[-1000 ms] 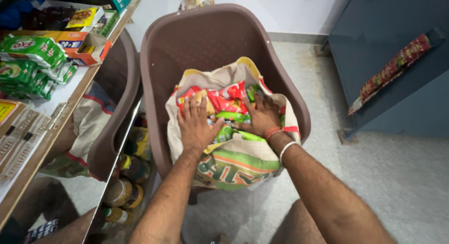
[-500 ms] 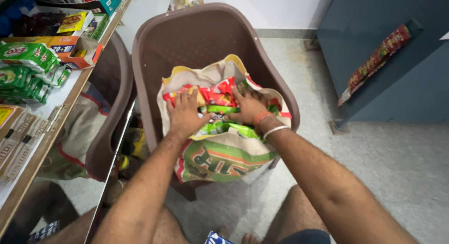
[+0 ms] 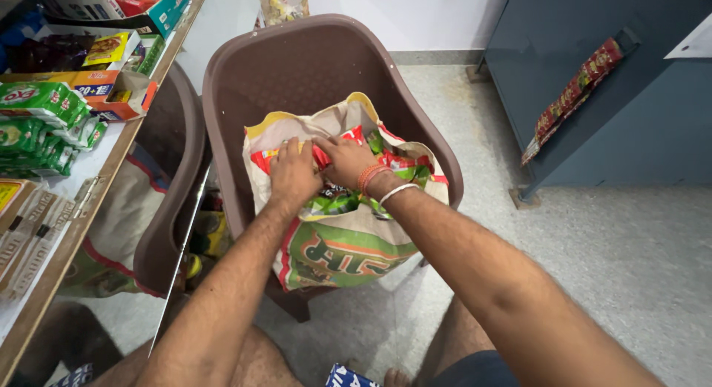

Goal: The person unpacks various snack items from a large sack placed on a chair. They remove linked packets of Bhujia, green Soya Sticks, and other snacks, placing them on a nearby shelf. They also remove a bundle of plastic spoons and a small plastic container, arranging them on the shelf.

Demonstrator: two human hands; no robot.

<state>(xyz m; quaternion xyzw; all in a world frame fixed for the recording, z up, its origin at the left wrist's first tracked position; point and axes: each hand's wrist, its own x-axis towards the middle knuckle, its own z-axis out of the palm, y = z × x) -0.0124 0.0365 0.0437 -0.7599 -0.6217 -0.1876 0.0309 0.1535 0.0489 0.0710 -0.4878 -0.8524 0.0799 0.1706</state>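
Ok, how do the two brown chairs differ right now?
The middle chair holds an open woven sack of packets, with the left hand and right hand in it. The second chair by the shelf is half hidden, its seat unseen. Both are brown moulded plastic.

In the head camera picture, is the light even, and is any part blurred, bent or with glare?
Head view: the light is soft and even, with only faint shadows under the brown chair. The left hand, right hand and woven sack are sharp. The wide lens bends the shelf edge and the grey cabinet near the borders. No strong glare shows.
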